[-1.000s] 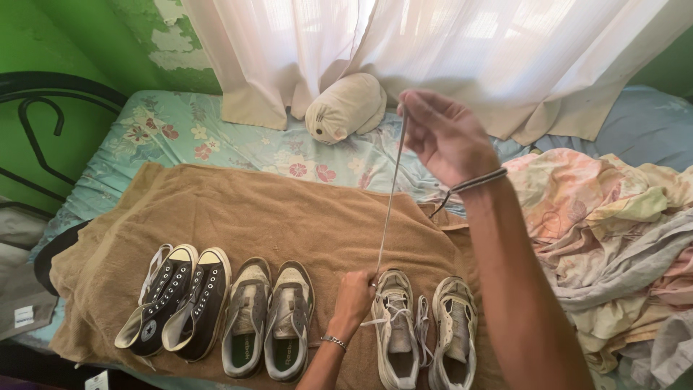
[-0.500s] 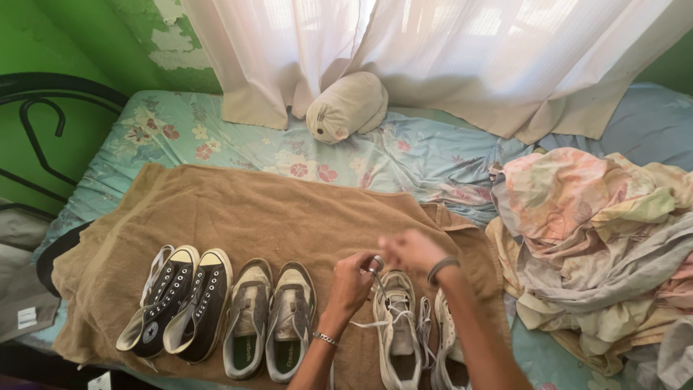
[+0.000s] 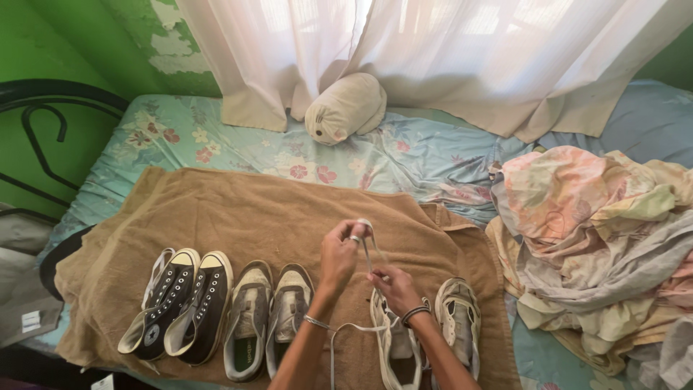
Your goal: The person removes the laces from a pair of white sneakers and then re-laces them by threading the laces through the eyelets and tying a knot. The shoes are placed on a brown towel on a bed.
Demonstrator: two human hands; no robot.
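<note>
Pinched between the fingertips of my left hand (image 3: 341,253) is a white shoelace (image 3: 367,249), lifted above the brown towel (image 3: 238,209); a ring shows on one finger and a thin bracelet on that wrist. From the pinch the lace runs down to my right hand (image 3: 393,287), which is closed on it lower down, just over the toe of the left shoe of a worn white sneaker pair (image 3: 426,336). More lace loops out loosely to the left of that shoe, past my left forearm. A dark band sits on my right wrist.

To the left on the same towel stand a grey-white sneaker pair (image 3: 266,318) with green insoles and, beyond them, a black high-top pair (image 3: 177,300) with white toe caps, all toes pointing away from me. The towel lies on a floral bedsheet (image 3: 404,155). A cream stuffed toy (image 3: 345,108) rests below the white curtain (image 3: 433,50), and a heap of crumpled laundry (image 3: 599,231) lies to the right.
</note>
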